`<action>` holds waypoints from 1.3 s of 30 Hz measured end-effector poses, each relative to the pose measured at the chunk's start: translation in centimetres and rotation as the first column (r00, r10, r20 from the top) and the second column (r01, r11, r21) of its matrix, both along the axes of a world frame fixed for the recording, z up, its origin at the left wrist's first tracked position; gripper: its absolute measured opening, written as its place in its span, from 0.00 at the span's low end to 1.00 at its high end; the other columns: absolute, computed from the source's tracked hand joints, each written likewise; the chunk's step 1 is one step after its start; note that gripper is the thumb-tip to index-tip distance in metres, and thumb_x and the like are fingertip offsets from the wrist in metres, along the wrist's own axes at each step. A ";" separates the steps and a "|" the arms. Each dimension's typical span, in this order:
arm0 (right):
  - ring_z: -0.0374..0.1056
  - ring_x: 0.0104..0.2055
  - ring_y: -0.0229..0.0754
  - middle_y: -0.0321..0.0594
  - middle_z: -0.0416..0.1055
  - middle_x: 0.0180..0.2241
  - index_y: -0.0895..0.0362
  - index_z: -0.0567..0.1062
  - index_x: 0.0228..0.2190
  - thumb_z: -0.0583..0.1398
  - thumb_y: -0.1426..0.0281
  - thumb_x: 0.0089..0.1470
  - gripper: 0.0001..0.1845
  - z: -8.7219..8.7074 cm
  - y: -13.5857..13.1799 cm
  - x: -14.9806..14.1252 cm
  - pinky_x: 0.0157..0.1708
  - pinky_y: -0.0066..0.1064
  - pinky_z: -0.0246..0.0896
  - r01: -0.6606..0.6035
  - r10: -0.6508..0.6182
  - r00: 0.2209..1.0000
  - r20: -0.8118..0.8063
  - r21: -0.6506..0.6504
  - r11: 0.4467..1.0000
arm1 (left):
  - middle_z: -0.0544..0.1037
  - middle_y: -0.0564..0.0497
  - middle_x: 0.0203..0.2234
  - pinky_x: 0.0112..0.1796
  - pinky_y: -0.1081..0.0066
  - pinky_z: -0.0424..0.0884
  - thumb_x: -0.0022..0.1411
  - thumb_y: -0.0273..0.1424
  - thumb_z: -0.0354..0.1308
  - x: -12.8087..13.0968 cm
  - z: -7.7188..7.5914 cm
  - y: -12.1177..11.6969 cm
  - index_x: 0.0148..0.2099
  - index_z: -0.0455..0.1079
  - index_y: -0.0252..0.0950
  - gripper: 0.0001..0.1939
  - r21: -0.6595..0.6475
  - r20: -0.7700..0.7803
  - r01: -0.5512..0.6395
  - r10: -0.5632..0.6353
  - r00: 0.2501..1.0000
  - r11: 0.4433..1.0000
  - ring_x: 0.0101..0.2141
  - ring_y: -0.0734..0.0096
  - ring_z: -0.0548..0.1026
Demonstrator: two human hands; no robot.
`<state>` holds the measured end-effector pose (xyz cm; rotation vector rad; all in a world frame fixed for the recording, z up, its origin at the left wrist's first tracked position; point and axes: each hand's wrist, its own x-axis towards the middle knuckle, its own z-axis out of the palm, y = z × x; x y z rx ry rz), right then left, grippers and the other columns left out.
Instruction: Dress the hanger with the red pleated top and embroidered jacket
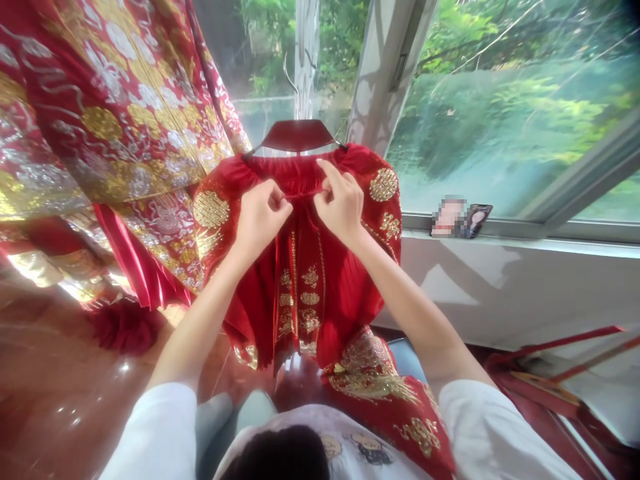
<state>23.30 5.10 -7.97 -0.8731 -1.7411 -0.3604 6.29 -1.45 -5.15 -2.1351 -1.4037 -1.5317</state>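
Observation:
A red pleated garment [345, 267] with gold embroidery hangs before me on a hanger [299, 100] with a thin metal hook. A stiff dark red band [299, 135] stands above its gathered top edge. My left hand [264, 212] is closed in a pinch at the left of the upper middle. Opposite it, my right hand [341, 200] pinches too, its index finger raised. Between the two hands runs what looks like a thin red cord [301, 194], pulled nearly level across the gathers. The fingers partly hide its ends.
Heavily embroidered red and gold clothing [125, 127] hangs at the left. Another embroidered red piece [385, 387] lies by my lap. Windows [500, 120] fill the back, with two small pictures on the sill [525, 243]. A red folded frame [555, 380] stands at the right.

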 end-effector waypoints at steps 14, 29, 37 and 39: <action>0.62 0.26 0.32 0.33 0.67 0.31 0.53 0.69 0.47 0.55 0.73 0.56 0.16 2.0 -0.6 0.7 0.30 0.28 0.66 -0.691 0.545 0.688 -0.479 -0.204 0.694 | 0.62 0.59 0.16 0.16 0.79 0.55 0.60 0.19 0.50 -0.9 1.7 2.1 0.27 0.61 0.35 0.11 -0.279 0.571 0.546 -0.321 0.756 0.790 0.14 0.84 0.55; 0.50 0.21 0.32 0.27 0.53 0.16 0.58 0.75 0.35 0.62 0.71 0.50 0.08 3.6 0.1 2.4 0.31 0.30 0.57 -0.301 0.246 0.936 -0.251 -0.215 0.929 | 0.62 0.58 0.17 0.25 0.73 0.56 0.56 0.30 0.63 -1.8 1.0 2.5 0.22 0.59 0.36 0.16 -0.117 0.158 0.198 -0.178 0.971 0.973 0.21 0.78 0.58; 0.50 0.19 0.34 0.26 0.52 0.14 0.56 0.75 0.41 0.58 0.69 0.55 0.12 3.0 1.8 4.8 0.34 0.32 0.58 -0.143 0.131 0.988 -0.081 -0.155 0.978 | 0.65 0.56 0.17 0.28 0.71 0.57 0.56 0.33 0.62 -3.0 0.8 2.6 0.22 0.61 0.36 0.16 -0.122 0.042 0.141 -0.137 0.990 0.982 0.21 0.76 0.60; 0.54 0.21 0.36 0.27 0.54 0.15 0.55 0.75 0.42 0.58 0.68 0.55 0.12 2.6 2.1 4.9 0.34 0.33 0.58 -0.141 0.124 0.984 -0.125 -0.140 0.980 | 0.65 0.56 0.17 0.28 0.71 0.57 0.57 0.33 0.62 -2.9 0.6 2.5 0.22 0.61 0.36 0.16 -0.101 0.043 0.130 -0.126 0.991 0.986 0.21 0.75 0.60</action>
